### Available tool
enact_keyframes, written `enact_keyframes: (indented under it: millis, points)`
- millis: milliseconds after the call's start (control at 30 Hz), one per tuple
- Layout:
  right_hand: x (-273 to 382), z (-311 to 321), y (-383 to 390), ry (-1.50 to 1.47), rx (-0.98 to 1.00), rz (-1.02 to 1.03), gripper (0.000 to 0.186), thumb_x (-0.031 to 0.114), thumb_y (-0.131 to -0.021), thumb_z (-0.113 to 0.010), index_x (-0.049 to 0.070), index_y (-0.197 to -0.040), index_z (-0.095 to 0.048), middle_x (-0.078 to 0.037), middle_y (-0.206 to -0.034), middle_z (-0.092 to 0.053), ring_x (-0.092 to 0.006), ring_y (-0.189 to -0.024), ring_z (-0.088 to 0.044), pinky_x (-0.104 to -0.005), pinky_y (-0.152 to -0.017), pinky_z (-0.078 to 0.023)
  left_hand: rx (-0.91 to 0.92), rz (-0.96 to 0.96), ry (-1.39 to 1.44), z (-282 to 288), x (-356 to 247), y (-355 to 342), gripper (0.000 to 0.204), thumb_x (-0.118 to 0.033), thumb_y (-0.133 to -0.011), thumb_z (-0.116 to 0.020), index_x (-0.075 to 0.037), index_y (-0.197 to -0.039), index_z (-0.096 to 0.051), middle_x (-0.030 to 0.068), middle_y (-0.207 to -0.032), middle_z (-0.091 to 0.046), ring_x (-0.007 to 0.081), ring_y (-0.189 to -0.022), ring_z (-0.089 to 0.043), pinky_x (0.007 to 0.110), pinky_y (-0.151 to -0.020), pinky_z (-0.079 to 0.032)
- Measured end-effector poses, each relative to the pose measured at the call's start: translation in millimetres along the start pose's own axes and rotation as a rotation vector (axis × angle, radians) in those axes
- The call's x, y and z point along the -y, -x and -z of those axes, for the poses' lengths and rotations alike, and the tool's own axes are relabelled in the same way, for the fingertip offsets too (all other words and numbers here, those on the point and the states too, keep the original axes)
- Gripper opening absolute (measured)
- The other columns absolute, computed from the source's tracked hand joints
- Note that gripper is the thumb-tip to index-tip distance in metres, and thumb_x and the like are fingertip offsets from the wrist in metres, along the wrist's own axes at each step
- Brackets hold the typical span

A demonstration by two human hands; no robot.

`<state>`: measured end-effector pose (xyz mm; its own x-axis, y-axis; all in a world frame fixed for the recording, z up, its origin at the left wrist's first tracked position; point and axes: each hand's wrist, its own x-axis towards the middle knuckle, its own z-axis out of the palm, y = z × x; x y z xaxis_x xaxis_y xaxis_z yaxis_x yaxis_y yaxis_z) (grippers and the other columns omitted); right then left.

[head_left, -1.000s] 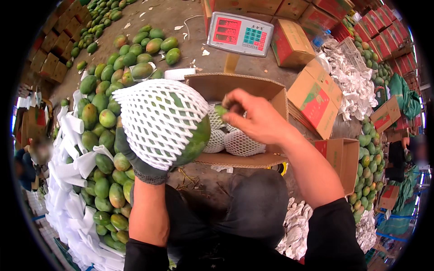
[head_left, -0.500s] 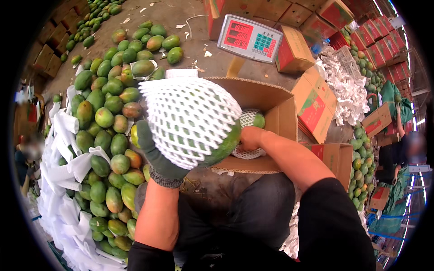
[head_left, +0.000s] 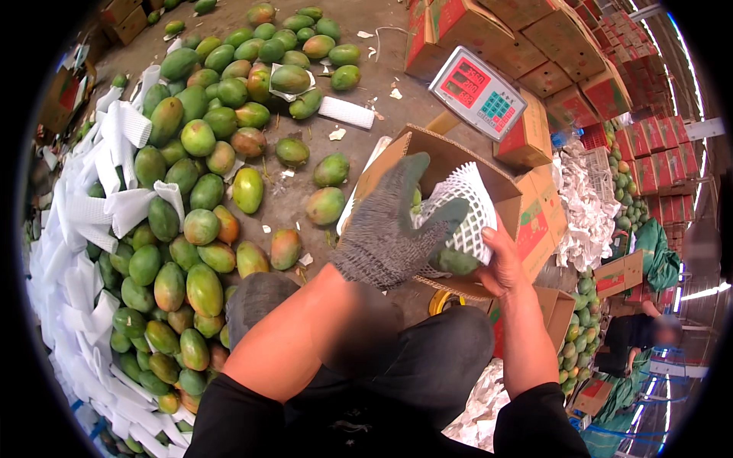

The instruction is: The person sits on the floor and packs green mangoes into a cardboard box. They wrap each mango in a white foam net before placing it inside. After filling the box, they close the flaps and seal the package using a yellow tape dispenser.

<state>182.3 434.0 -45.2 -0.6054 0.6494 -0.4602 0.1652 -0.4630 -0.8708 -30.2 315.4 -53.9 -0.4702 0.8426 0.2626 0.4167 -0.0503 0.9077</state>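
My left hand [head_left: 389, 221], in a grey knit glove, is over the cardboard box [head_left: 504, 206] with fingers apart, beside a green mango in a white foam net [head_left: 458, 214]. My bare right hand [head_left: 496, 259] grips that netted mango at the box's right front, fingers round its right side. More fruit inside the box is mostly hidden by the glove and net.
A mango pile [head_left: 198, 290] and foam nets [head_left: 99, 214] lie left. A scale [head_left: 477, 95] stands behind the box, near stacked cartons [head_left: 534, 53]. Flattened cartons [head_left: 542, 206] and crumpled paper [head_left: 580, 206] are right. A person [head_left: 626, 343] is at far right.
The view has shifted. My left hand moved from holding a large netted mango close up to over the box, fingers spreading. My right hand came out of the box's middle to grip a netted mango.
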Motion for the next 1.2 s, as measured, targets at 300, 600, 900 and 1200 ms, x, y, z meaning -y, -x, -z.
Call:
enact_keyframes:
  millis: [300,600,900,1200]
  points:
    - [-30.7,-6.5,-85.2,1.452,-0.006,-0.251,0.13,0.078,-0.088,-0.061,-0.011,-0.164,-0.004,-0.04,-0.144,-0.056,-0.0457,-0.137,-0.057,-0.0433,-0.116,-0.046,0.207,0.252,-0.342,7.7,34.1,-0.8,0.077,-0.034,-0.091,-0.078,-0.006,-0.155,-0.046,0.0279,-0.119,-0.068,0.0409,-0.109,-0.069,0.048,-0.093,-0.056]
    - [-20.5,1.5,-39.3,1.564,-0.124,-0.036,0.102,0.073,-0.098,-0.051,0.005,-0.167,-0.021,-0.032,-0.155,-0.049,-0.0408,-0.14,-0.055,-0.0502,-0.114,-0.047,0.631,0.223,-0.482,-13.2,20.7,-10.2,0.104,-0.051,-0.086,-0.077,-0.003,-0.164,-0.029,0.0358,-0.124,-0.068,0.0486,-0.115,-0.068,0.052,-0.099,-0.054]
    - [-13.3,85.2,17.2,0.946,-0.38,0.151,0.055,0.029,-0.093,-0.073,-0.001,-0.135,-0.052,-0.019,-0.101,-0.071,-0.0287,-0.096,-0.071,-0.0433,-0.087,-0.057,0.9,0.231,-0.663,-37.2,14.6,-35.3,0.119,-0.065,-0.083,-0.074,0.01,-0.161,-0.023,0.0363,-0.129,-0.066,0.0466,-0.121,-0.067,0.048,-0.103,-0.053]
    - [-12.1,79.2,-41.7,0.767,0.204,-0.288,0.035,0.035,-0.107,-0.058,0.002,-0.117,-0.061,-0.011,-0.103,-0.073,-0.0177,-0.09,-0.074,-0.0332,-0.072,-0.06,1.207,0.013,-0.764,-57.9,-23.2,-15.3,0.107,-0.081,-0.069,-0.077,0.002,-0.134,-0.062,0.0301,-0.129,-0.069,0.0419,-0.121,-0.069,0.046,-0.103,-0.054]
